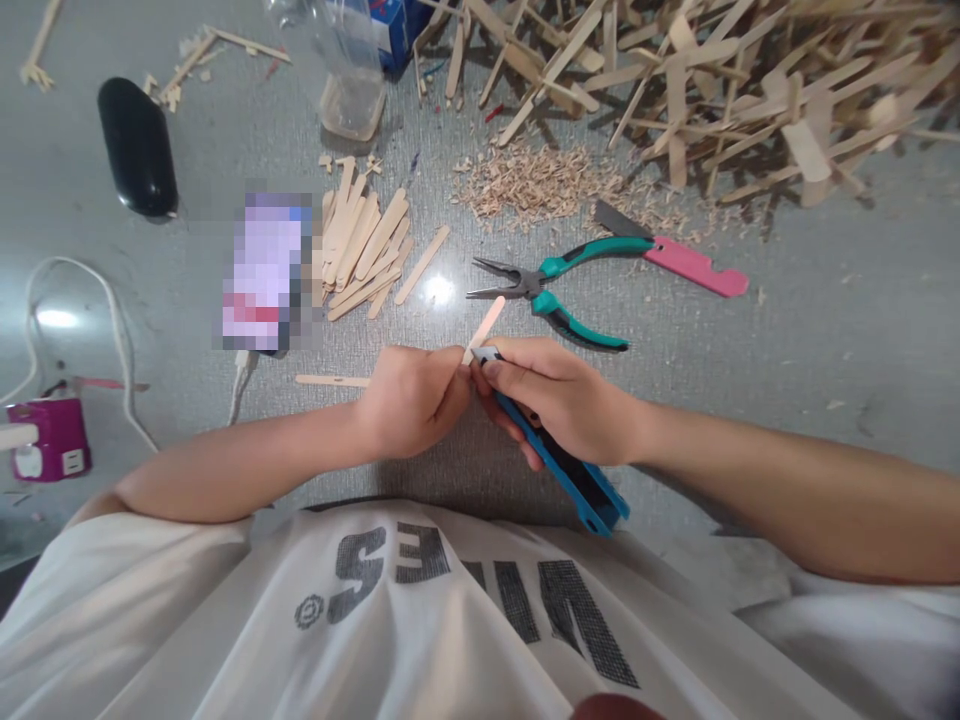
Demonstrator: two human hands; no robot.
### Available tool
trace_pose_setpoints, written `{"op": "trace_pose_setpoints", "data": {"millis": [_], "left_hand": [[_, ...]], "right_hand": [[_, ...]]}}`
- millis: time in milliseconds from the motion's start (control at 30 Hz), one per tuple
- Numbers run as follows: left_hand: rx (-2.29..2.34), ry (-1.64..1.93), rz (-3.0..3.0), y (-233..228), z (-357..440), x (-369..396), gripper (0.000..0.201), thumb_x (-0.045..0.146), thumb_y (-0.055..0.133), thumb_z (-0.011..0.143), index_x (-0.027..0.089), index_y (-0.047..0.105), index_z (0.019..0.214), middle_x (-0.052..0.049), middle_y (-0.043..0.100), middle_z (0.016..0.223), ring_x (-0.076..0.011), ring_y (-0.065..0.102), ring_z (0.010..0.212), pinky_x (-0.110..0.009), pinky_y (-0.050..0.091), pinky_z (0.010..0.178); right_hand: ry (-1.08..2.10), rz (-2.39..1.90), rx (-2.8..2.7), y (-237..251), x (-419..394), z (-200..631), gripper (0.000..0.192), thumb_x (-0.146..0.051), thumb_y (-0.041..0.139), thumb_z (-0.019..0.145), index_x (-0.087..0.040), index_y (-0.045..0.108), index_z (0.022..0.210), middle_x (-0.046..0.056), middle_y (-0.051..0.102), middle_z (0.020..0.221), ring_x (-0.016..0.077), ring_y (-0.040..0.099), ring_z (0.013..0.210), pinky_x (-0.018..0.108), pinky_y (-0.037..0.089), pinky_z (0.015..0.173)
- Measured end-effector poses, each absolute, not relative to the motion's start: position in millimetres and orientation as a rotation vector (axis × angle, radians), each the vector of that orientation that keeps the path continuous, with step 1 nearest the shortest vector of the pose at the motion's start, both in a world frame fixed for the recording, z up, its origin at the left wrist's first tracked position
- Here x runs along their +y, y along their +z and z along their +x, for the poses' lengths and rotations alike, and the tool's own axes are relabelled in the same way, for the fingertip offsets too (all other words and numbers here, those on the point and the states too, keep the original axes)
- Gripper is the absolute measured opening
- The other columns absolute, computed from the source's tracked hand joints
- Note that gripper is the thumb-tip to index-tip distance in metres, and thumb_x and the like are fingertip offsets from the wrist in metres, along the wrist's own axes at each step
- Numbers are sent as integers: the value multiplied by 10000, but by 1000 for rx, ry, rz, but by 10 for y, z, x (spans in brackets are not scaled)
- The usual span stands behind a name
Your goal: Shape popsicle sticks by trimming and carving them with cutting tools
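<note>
While my left hand pinches 1 wooden stick between clenched fingers, my right hand grips 1 blue cutter, its tip touching the stick just above the tabletop. I count 1 pair of teal pliers, 1 pink cutter, 1 neat stick stack. Open tabletop lies right of the pliers.

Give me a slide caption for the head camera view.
Left hand holds a wooden stick while right hand presses a blue utility knife to it.

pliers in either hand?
No: the teal-handled pliers lie on the table, while the right hand grips a blue utility knife.
</note>
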State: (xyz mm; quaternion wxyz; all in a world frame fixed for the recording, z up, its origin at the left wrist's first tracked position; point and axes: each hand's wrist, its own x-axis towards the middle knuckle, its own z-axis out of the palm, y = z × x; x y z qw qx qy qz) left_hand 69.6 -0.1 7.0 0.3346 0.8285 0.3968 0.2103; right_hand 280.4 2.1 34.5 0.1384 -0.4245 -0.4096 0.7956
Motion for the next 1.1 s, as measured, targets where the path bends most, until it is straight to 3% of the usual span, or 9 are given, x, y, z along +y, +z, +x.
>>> {"op": "trace_pose_setpoints", "data": {"millis": [433,633,767,1100], "left_hand": [[991,590,2286,18,662,-20,304,217,426,1076,206,540,794,27,559,532,-123,445,410,-269,266,467],[846,707,1889,46,676,17,353,264,400,1139,186,587,850,48,584,585,-73,470,441,-202,386,514],[804,720,1774,61,686,56,424,337,378,1163,179,590,831,40,551,599,-72,462,482,-203,402,533],[784,810,1691,58,712,66,388,297,420,1148,186,560,804,54,474,574,-63,400,458,-193,347,473]], "right_hand": [[2410,-1204,-1112,340,54,2823,305,-241,420,1133,-205,481,836,-76,549,542,84,526,298,151,401,315],[2493,-901,-1079,275,161,2902,271,-266,430,1122,-191,516,877,-66,563,562,84,509,322,168,424,336],[2502,-830,-1055,217,186,2927,260,-318,476,1127,-187,535,910,-59,586,595,80,518,357,164,438,349],[2431,-851,-1013,217,124,2878,245,-338,547,1109,-173,569,930,-55,605,608,80,539,375,159,468,361]]}}
